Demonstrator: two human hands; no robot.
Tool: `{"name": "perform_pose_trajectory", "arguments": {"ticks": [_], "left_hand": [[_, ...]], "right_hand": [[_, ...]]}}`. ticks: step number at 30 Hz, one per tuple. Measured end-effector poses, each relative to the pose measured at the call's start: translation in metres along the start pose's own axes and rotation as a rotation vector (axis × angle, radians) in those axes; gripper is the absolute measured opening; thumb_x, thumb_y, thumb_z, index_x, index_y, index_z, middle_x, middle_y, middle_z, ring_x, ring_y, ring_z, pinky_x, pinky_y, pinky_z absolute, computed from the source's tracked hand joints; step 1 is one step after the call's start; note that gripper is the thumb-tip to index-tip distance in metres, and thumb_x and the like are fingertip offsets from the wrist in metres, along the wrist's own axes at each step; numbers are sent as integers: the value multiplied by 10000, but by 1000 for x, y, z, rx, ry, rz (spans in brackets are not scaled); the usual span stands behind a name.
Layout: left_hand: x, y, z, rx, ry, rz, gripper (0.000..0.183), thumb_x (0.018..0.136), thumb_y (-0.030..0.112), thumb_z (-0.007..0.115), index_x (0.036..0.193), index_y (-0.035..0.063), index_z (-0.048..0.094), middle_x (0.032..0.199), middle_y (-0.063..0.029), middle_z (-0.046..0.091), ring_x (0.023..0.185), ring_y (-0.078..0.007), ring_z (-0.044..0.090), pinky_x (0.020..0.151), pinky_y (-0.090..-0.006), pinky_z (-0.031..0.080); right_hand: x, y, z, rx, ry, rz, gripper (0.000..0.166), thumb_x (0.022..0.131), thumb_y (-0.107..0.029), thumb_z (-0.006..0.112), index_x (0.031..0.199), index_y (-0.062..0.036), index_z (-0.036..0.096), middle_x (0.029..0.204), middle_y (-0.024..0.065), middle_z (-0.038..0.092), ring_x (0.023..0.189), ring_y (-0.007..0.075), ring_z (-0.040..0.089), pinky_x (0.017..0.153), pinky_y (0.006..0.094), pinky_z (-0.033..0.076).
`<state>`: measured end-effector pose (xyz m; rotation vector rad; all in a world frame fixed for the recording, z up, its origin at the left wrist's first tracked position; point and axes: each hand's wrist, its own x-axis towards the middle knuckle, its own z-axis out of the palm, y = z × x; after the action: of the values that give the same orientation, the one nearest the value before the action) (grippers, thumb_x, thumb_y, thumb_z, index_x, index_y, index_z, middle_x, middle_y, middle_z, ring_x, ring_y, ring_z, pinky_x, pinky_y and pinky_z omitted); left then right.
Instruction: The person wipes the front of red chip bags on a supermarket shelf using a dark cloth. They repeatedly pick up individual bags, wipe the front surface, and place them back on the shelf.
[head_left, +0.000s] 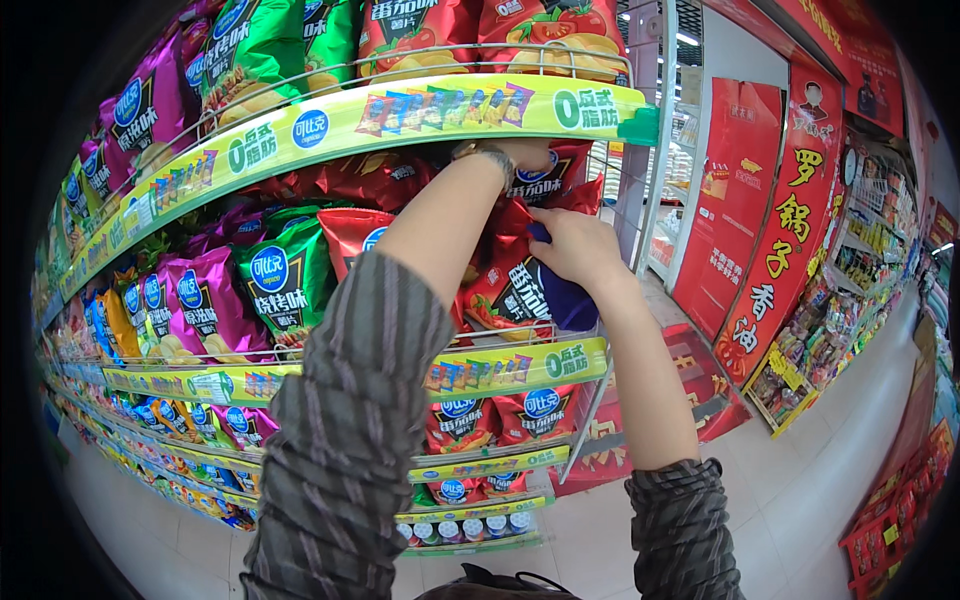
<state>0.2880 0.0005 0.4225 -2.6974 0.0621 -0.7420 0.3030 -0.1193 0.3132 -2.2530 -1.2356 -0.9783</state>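
My left hand (529, 155) reaches under the upper shelf edge, partly hidden by it, against a red bag of potato chips (541, 180) at the back; whether it grips the bag is unclear. With its fingers bent, my right hand (574, 244) holds a dark blue cloth (568, 298) beside a red tomato-flavour chip bag (514, 292) at the right end of the same shelf. More red bags lie between my forearms. Left of my left forearm stand a red bag (352, 232), a green bag (281, 281) and several purple bags (210, 304).
The yellow-green shelf edge (390, 120) with a wire rail crosses just above my hands. Another shelf edge (517, 371) runs below them. A white metal post (656, 142) and wire side panel bound the right side. Lower shelves hold more bags; red display panels (731, 217) stand farther right.
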Motion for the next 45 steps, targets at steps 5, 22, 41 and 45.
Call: {"name": "perform_pose_trajectory", "arguments": {"ticks": [5,22,41,45], "left_hand": [[33,-18,13,-40,-108,-111,417,776,373,573,1073,80,567,1094,-132,567,1036,-254,518,888,-354,388],[34,-86,60,-249,213,84,457,749,394,600,1112,120,551,1141,-101,546,1036,-270,516,900,-365,383],[19,-63,73,-212,-177,-129,293,853,349,472,999,132,603,1033,-73,593,965,-229,545,834,-343,404],[23,-40,65,-59,-72,-212,313,836,356,486,982,109,611,1037,-101,592,952,-258,561,810,-374,429]], "right_hand": [[1,1,-3,24,0,-22,365,699,-228,586,1056,-150,599,859,88,622,777,265,606,664,393,483],[6,-38,-48,145,177,-115,384,734,-316,624,1060,-120,567,1063,93,571,804,249,610,644,373,496],[-63,-24,1,-15,133,67,386,768,-191,566,1152,-175,534,1302,105,412,578,283,609,482,353,489],[-60,-22,-6,-142,150,123,386,760,-146,557,1144,-176,545,1293,124,419,559,273,605,468,344,481]]}}
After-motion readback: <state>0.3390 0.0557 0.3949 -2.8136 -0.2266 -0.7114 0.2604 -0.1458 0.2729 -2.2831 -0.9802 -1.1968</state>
